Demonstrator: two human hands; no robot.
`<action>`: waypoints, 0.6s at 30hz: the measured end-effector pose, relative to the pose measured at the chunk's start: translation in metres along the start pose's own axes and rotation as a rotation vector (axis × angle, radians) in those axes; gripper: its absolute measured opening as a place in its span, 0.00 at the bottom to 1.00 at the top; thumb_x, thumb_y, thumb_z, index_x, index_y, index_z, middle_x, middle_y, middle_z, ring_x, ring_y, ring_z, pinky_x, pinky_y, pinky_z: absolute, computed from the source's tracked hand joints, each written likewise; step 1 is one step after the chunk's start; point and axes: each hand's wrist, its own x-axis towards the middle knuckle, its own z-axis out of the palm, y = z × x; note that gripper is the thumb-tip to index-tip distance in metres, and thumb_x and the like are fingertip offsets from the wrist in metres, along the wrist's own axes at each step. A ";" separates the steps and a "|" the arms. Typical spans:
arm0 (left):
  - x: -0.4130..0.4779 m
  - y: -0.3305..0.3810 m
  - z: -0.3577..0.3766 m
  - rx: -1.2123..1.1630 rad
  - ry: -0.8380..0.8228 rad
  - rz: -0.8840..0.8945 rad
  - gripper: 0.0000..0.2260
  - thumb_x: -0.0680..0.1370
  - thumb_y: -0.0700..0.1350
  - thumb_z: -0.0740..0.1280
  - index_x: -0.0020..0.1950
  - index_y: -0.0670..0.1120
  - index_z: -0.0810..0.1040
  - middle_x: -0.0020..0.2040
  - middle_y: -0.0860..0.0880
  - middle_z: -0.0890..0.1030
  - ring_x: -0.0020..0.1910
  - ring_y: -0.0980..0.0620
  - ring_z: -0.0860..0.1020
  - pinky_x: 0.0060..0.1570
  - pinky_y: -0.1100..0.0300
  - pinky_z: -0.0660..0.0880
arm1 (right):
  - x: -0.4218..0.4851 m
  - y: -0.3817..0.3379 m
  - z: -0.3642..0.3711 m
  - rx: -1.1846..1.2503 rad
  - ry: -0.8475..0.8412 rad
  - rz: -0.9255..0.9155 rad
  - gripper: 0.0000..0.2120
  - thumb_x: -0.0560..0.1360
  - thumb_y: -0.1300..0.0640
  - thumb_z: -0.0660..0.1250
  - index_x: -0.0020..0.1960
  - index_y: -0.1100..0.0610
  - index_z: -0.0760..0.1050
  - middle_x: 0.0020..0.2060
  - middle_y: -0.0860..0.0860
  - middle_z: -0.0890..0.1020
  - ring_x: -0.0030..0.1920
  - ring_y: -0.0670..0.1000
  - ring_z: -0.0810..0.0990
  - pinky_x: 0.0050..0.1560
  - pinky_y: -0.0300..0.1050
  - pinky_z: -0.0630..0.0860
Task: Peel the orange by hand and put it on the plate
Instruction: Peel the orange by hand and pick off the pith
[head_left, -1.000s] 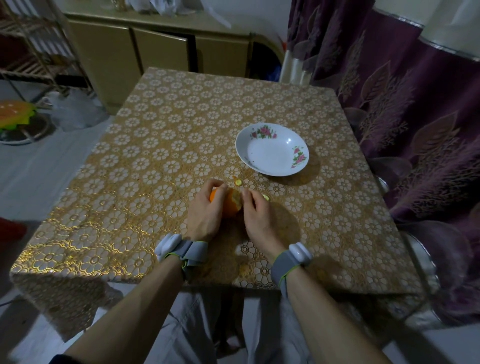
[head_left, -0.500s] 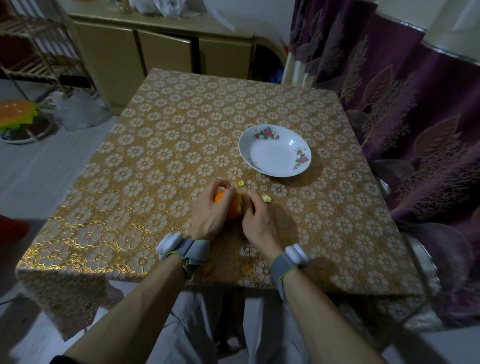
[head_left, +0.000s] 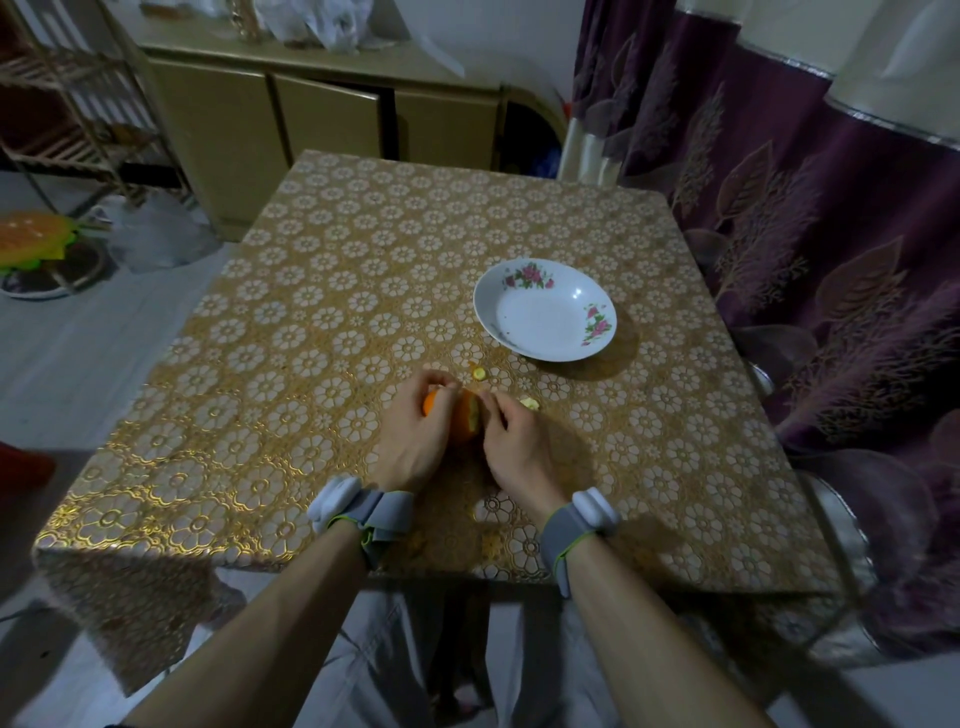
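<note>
The left hand (head_left: 415, 436) curls round the orange (head_left: 464, 415) and grips its left side. The right hand (head_left: 514, 447) pinches the torn peel edge on its right. The orange is near the plate (head_left: 540, 325), on the plate's near-left side and apart from it, low over the table (head_left: 311, 338). 1 peel bit (head_left: 479, 373) lies between plate and orange. Another bit (head_left: 529, 403) lies just beside the right fingers.

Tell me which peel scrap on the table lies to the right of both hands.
The paler scrap, beside the right hand; the other scrap lies beyond the orange, toward the plate.
</note>
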 end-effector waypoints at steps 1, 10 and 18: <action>0.001 -0.001 0.000 0.047 -0.010 0.010 0.12 0.77 0.59 0.60 0.52 0.55 0.77 0.52 0.50 0.79 0.52 0.50 0.76 0.50 0.56 0.72 | -0.001 0.000 0.000 -0.014 0.005 -0.010 0.15 0.83 0.49 0.55 0.44 0.54 0.75 0.33 0.48 0.77 0.32 0.42 0.73 0.29 0.33 0.65; -0.001 -0.005 -0.002 0.092 -0.034 0.048 0.13 0.76 0.62 0.57 0.53 0.59 0.76 0.56 0.50 0.78 0.55 0.51 0.75 0.55 0.54 0.73 | -0.003 -0.004 0.002 -0.003 0.041 0.038 0.14 0.83 0.49 0.55 0.46 0.54 0.74 0.32 0.47 0.75 0.32 0.44 0.72 0.32 0.41 0.67; -0.001 0.006 -0.005 0.064 -0.079 -0.083 0.13 0.82 0.58 0.57 0.59 0.53 0.74 0.53 0.52 0.75 0.55 0.49 0.74 0.58 0.52 0.72 | -0.001 -0.003 0.001 0.015 0.021 -0.031 0.15 0.83 0.48 0.55 0.40 0.50 0.70 0.31 0.47 0.73 0.30 0.41 0.70 0.32 0.36 0.65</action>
